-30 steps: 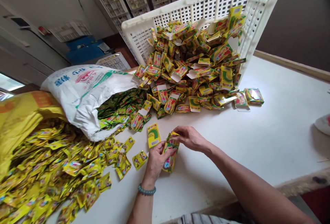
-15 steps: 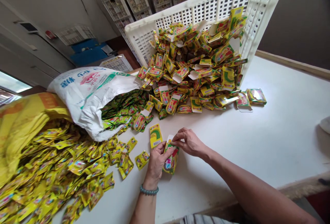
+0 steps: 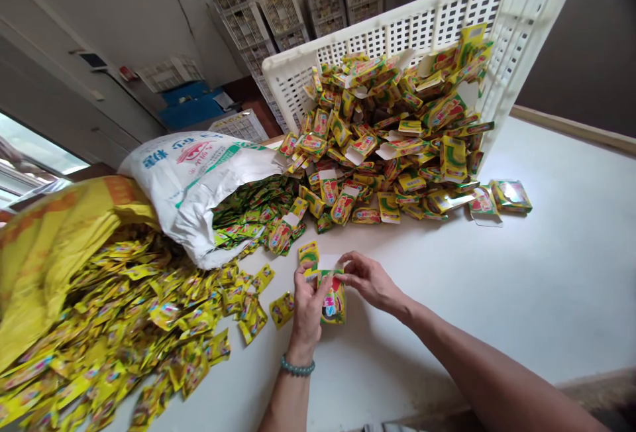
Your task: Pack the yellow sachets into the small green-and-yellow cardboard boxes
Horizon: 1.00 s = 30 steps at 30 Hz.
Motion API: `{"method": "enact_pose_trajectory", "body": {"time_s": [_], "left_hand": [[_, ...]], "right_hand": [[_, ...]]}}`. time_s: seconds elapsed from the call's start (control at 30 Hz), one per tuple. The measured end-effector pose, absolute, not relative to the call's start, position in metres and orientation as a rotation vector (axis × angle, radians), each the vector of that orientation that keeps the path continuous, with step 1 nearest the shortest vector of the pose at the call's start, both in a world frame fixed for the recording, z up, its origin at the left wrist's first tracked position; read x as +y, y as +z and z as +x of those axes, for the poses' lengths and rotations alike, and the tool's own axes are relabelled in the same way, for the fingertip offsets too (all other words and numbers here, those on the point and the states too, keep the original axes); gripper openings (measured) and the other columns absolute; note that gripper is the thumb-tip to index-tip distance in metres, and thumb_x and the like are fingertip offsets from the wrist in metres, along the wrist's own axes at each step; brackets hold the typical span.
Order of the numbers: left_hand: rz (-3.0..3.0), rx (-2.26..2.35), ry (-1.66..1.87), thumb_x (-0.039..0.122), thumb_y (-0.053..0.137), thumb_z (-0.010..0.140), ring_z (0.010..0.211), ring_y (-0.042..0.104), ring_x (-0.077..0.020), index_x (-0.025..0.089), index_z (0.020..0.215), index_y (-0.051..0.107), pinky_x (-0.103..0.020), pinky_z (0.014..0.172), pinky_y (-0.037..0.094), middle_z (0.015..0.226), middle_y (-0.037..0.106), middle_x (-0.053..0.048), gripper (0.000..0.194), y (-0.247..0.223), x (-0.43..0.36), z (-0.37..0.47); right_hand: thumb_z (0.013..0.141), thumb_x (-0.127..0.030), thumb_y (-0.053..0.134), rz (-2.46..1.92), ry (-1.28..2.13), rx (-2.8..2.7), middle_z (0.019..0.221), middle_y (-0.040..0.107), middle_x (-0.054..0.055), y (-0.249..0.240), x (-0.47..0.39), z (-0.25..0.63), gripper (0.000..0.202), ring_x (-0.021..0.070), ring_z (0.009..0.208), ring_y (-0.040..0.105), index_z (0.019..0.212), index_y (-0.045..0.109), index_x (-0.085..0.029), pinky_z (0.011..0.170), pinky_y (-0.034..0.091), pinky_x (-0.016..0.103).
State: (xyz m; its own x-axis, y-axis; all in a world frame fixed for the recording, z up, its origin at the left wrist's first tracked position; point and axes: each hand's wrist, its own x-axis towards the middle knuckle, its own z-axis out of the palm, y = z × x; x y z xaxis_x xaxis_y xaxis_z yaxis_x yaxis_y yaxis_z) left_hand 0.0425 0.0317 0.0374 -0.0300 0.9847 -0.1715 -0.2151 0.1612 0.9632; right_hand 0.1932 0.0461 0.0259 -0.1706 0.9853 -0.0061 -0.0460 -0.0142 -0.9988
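My left hand (image 3: 309,303) is closed round a small yellow and green candy box (image 3: 334,303), thumb across its printed front. The box stands with its white top flap (image 3: 328,261) raised. With thumb and fingers closed at the upper right edge of the same box, my right hand (image 3: 370,281) pinches it by the flap. Just behind my left fingers lies another yellow box (image 3: 308,253) on the white table. A loose yellow sachet (image 3: 282,309) rests left of my left wrist. Whether anything is inside the held box is hidden.
A white plastic crate (image 3: 527,41) lies tipped at the back, small boxes spilling out. A white sack (image 3: 183,180) spills green sachets (image 3: 248,210); a yellow sack (image 3: 64,233) spills yellow sachets (image 3: 149,326). Two boxes, one being a flat box (image 3: 511,196), lie at the right.
The held box has turned more upright and its white flap now shows wider. Both hands stay on it. The whole view has shifted, so the scene appears further right.
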Motion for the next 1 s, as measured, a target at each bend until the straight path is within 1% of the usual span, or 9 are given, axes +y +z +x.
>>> {"method": "enact_pose_trajectory", "body": {"time_s": [0.07,0.17,0.27,0.37,0.5,0.57,0.63,0.8,1.0], "left_hand": [[0.98,1.097,1.173,0.036,0.074,0.074,0.095,0.066,-0.0217,0.027,0.128,0.03,-0.031,0.083,0.05,0.101,0.069,-0.005,0.071,0.036,0.03,0.043],[1.056,1.039,1.102,0.033,0.07,0.078,0.108,0.062,-0.0219,0.027,0.132,0.032,-0.03,0.091,0.048,0.114,0.065,-0.007,0.067,0.033,0.028,0.043],[1.084,1.068,1.093,0.034,0.07,0.078,0.108,0.061,-0.0226,0.026,0.127,0.042,-0.03,0.09,0.048,0.115,0.065,-0.007,0.057,0.027,0.028,0.042],[1.094,1.09,1.104,0.034,0.07,0.077,0.103,0.063,-0.0226,0.023,0.115,0.05,-0.029,0.086,0.049,0.111,0.066,-0.006,0.044,0.022,0.029,0.039],[1.052,1.071,1.098,0.032,0.071,0.077,0.095,0.065,-0.0203,0.023,0.107,0.053,-0.027,0.081,0.05,0.106,0.067,-0.004,0.036,0.024,0.029,0.033],[1.012,1.054,1.074,0.032,0.073,0.075,0.089,0.067,-0.0195,0.022,0.106,0.053,-0.026,0.075,0.05,0.1,0.069,-0.004,0.038,0.028,0.029,0.031],[0.968,1.051,1.077,0.031,0.074,0.073,0.081,0.068,-0.0182,0.021,0.107,0.052,-0.024,0.07,0.05,0.092,0.07,-0.003,0.042,0.031,0.03,0.03],[0.954,1.113,1.178,0.032,0.076,0.072,0.068,0.067,-0.0156,0.022,0.1,0.046,-0.023,0.064,0.05,0.076,0.069,0.001,0.043,0.032,0.031,0.03],[0.973,1.149,1.246,0.033,0.077,0.071,0.063,0.066,-0.0153,0.021,0.1,0.046,-0.023,0.061,0.051,0.074,0.07,0.0,0.044,0.028,0.031,0.029]], "right_hand": [[0.072,-0.046,0.067,-1.044,1.386,-1.176,0.065,0.053,-0.005,0.023,0.048,0.193,0.035,0.0113,0.058,0.045,0.094,0.057,-0.02,0.055,0.037,0.024],[0.073,-0.045,0.066,-1.031,1.388,-1.103,0.07,0.057,-0.003,0.025,0.049,0.195,0.036,0.0133,0.065,0.051,0.096,0.062,-0.019,0.062,0.041,0.026],[0.073,-0.047,0.065,-1.054,1.436,-1.197,0.075,0.062,0.002,0.027,0.047,0.193,0.032,0.0153,0.071,0.054,0.084,0.066,-0.017,0.067,0.044,0.029],[0.075,-0.05,0.063,-1.071,1.452,-1.247,0.068,0.059,0.001,0.023,0.044,0.189,0.035,0.0142,0.064,0.052,0.074,0.064,-0.015,0.064,0.043,0.029],[0.076,-0.047,0.066,-1.023,1.422,-1.226,0.063,0.05,-0.006,0.018,0.043,0.189,0.039,0.0114,0.059,0.047,0.101,0.058,-0.018,0.058,0.041,0.025],[0.075,-0.043,0.069,-1.009,1.402,-1.239,0.067,0.051,-0.006,0.019,0.044,0.191,0.055,0.0113,0.061,0.048,0.121,0.049,-0.021,0.058,0.041,0.024],[0.074,-0.041,0.071,-1.037,1.391,-1.284,0.074,0.056,-0.004,0.021,0.044,0.193,0.063,0.0117,0.064,0.05,0.128,0.047,-0.021,0.06,0.042,0.024],[0.073,-0.037,0.073,-1.098,1.234,-1.438,0.084,0.067,0.0,0.028,0.043,0.196,0.033,0.0131,0.069,0.053,0.1,0.068,-0.019,0.066,0.044,0.025],[0.079,-0.035,0.068,-1.064,1.038,-1.59,0.089,0.073,0.005,0.03,0.034,0.188,0.025,0.0178,0.077,0.062,0.1,0.072,-0.022,0.073,0.047,0.029]]}}
